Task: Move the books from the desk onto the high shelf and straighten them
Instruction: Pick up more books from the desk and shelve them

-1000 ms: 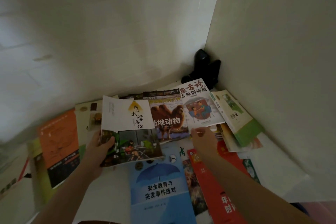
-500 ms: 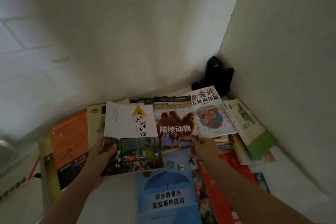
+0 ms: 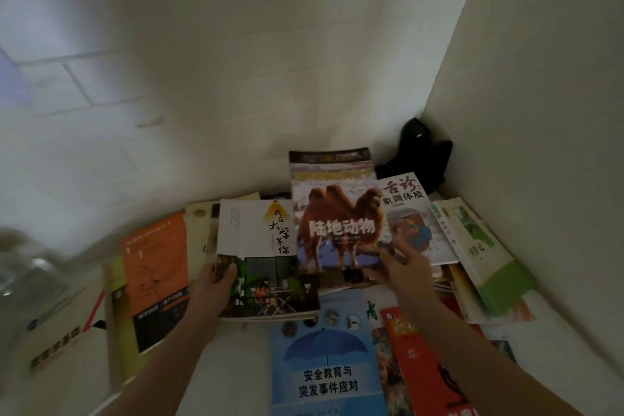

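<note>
Currently left hand [image 3: 212,287] grips white book [image 3: 256,230], right hand [image 3: 403,267] pinches camel book [image 3: 337,223] titled "陆地动物", tilted up; blue book [image 3: 324,365] reads "安全教育与突发事件应对" on desk [image 3: 557,358].

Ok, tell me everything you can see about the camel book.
The camel book is a thin, glossy paperback with a brown two-humped camel on a pale snowy ground, white Chinese title across the middle and a dark band on top. It is tilted up, its top edge raised toward the wall. The right hand pinches its lower right corner; its left edge overlaps the white book.
</note>
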`<state>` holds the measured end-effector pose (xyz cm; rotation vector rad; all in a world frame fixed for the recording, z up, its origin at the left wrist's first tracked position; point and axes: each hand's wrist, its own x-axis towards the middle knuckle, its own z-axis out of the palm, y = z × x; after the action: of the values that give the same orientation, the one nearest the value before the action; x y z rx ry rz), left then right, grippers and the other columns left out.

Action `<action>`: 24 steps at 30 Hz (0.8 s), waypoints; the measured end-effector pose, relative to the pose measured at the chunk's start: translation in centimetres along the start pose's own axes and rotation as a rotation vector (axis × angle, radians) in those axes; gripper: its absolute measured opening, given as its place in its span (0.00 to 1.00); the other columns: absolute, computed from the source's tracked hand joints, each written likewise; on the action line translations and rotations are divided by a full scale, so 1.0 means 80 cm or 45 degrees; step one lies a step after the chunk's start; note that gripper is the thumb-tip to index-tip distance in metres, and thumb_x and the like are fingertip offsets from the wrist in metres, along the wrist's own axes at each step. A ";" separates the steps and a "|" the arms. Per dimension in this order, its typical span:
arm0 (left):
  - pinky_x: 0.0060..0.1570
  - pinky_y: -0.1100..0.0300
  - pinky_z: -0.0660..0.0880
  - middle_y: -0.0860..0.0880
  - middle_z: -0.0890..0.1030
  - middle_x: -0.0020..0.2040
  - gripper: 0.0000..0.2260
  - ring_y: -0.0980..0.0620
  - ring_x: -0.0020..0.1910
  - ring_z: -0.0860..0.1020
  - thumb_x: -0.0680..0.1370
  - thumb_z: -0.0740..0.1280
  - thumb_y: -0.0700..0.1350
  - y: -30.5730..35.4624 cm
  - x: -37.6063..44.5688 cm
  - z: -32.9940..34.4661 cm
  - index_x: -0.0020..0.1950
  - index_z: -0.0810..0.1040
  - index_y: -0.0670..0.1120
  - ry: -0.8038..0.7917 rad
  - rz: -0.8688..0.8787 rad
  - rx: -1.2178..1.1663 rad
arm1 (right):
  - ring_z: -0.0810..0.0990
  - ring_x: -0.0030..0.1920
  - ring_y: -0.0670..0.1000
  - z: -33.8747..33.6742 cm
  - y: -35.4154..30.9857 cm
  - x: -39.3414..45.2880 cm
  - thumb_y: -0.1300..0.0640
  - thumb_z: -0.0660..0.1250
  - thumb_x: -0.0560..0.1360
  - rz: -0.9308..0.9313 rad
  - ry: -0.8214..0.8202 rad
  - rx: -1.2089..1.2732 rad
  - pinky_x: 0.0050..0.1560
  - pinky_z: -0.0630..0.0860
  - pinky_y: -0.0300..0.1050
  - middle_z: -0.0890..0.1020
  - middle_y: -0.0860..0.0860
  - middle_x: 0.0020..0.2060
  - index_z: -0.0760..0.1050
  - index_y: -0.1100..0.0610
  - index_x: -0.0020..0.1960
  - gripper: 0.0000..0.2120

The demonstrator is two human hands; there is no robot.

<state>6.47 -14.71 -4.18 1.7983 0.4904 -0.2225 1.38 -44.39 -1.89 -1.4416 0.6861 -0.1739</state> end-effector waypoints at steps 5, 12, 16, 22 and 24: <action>0.53 0.46 0.77 0.44 0.79 0.51 0.17 0.44 0.50 0.79 0.82 0.57 0.57 0.003 0.002 0.002 0.59 0.73 0.45 0.001 -0.095 -0.057 | 0.82 0.42 0.61 0.077 0.047 -0.038 0.67 0.63 0.79 0.144 -0.242 -0.215 0.41 0.83 0.52 0.81 0.61 0.40 0.77 0.61 0.41 0.09; 0.41 0.53 0.82 0.44 0.78 0.58 0.23 0.45 0.51 0.82 0.76 0.69 0.39 -0.008 -0.009 -0.003 0.69 0.66 0.45 -0.143 0.043 -0.101 | 0.82 0.41 0.57 0.109 0.082 -0.043 0.59 0.67 0.76 -0.083 -0.316 -0.697 0.46 0.81 0.56 0.84 0.56 0.39 0.81 0.60 0.45 0.06; 0.42 0.57 0.81 0.44 0.78 0.60 0.21 0.46 0.53 0.81 0.78 0.66 0.39 -0.012 -0.009 -0.003 0.70 0.66 0.46 -0.120 0.105 -0.120 | 0.81 0.43 0.57 0.097 0.057 -0.044 0.56 0.69 0.76 -0.279 -0.350 -0.858 0.44 0.77 0.49 0.84 0.58 0.41 0.82 0.62 0.48 0.09; 0.46 0.54 0.78 0.46 0.76 0.56 0.19 0.47 0.50 0.78 0.77 0.68 0.39 -0.012 -0.009 0.010 0.66 0.67 0.45 -0.023 0.132 -0.124 | 0.65 0.70 0.58 0.017 0.034 0.011 0.41 0.64 0.75 -0.483 0.018 -1.605 0.69 0.65 0.57 0.67 0.55 0.70 0.65 0.54 0.72 0.30; 0.51 0.50 0.77 0.46 0.75 0.56 0.18 0.46 0.52 0.77 0.77 0.68 0.39 -0.015 -0.007 0.017 0.65 0.68 0.45 -0.010 0.135 -0.124 | 0.51 0.78 0.57 -0.020 0.031 0.032 0.34 0.61 0.74 -0.399 -0.030 -1.914 0.74 0.51 0.60 0.52 0.55 0.78 0.49 0.55 0.78 0.43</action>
<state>5.56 -15.87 -5.39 1.7224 0.3920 -0.1301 1.88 -46.63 -5.05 -2.9829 0.5328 0.1864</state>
